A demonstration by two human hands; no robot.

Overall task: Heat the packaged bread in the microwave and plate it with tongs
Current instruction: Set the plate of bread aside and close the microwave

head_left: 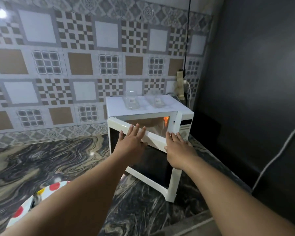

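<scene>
A white microwave (184,123) stands on the marbled counter against the tiled wall, its door (153,167) swung partly open and an orange light glowing inside. My left hand (131,140) lies flat with straight fingers on the door's top edge. My right hand (179,147) lies flat on the same edge, nearer the latch side. A white plate with red and yellow dots (24,206) shows at the lower left, partly hidden by my left forearm. No bread or tongs are visible.
Two clear plastic containers (131,101) (157,101) sit on top of the microwave. A power strip (180,86) with cables hangs on the wall behind it. A dark wall and a dark appliance edge (271,167) close off the right side.
</scene>
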